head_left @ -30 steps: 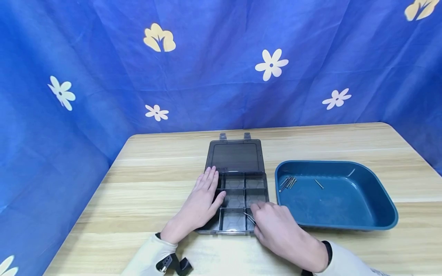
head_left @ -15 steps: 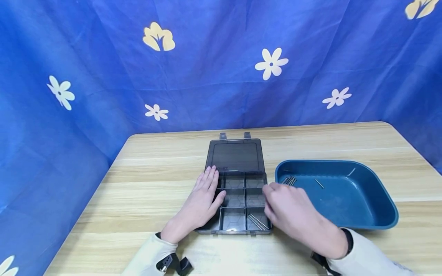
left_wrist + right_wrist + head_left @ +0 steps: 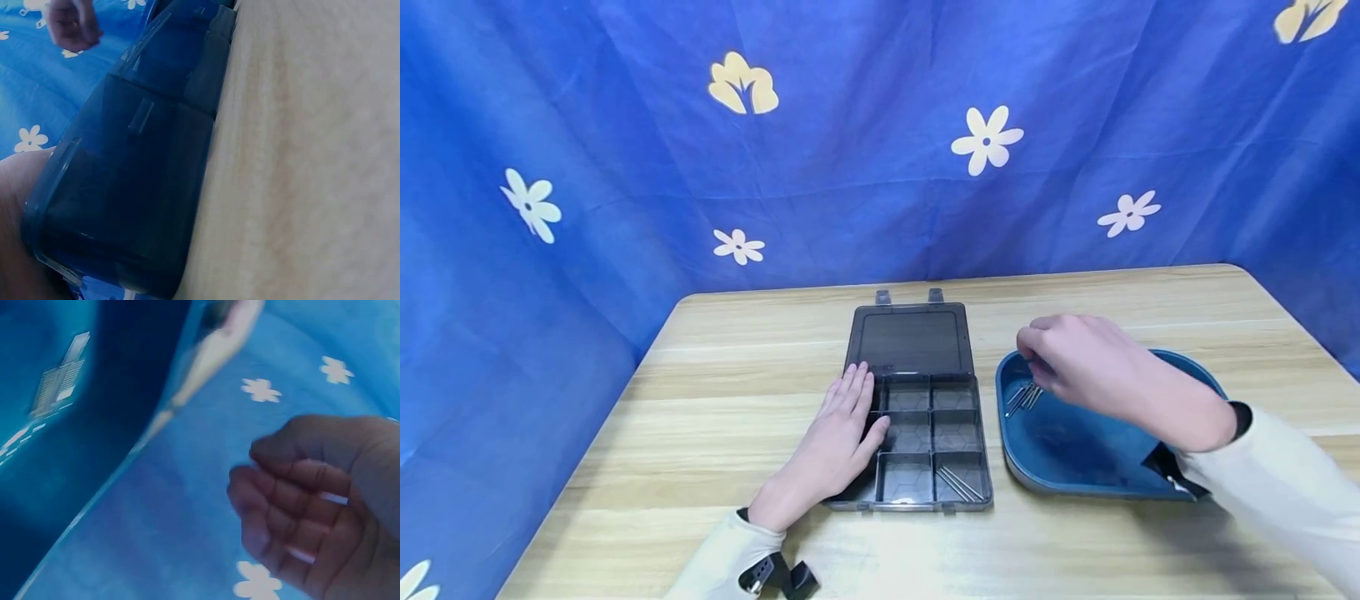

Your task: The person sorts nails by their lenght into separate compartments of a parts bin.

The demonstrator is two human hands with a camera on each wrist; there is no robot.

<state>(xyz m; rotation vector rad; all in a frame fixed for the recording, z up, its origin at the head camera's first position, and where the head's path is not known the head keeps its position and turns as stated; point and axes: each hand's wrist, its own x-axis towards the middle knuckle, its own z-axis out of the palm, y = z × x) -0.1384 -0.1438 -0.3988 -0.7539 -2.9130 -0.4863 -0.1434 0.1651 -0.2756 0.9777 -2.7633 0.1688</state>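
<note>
Just left of centre, low in the head view, the left hand (image 3: 842,433) lies palm down over the left column of the compartment organizer (image 3: 910,505), its fingers extended, pinching nothing; it seems to be steadying the case. The organizer's lid (image 3: 913,337) lies folded back towards the centre of the frame. In its lower-right compartment lie a few slim metal fasteners (image 3: 958,483), slanting side by side; nails or screws, I cannot tell.

Right of centre sits the blue plastic tub (image 3: 1052,454), with more loose fasteners (image 3: 1025,398) bunched near its left wall. Above that corner hangs the right hand (image 3: 1082,360); the right wrist view shows its fingers loosely curled, thumb tip just off the index finger, nothing visible between.

The step in hand looks like fetching fasteners from tub to organizer. The next move calls for lowering the fingertips to the bunch and pinching narrowly.
</note>
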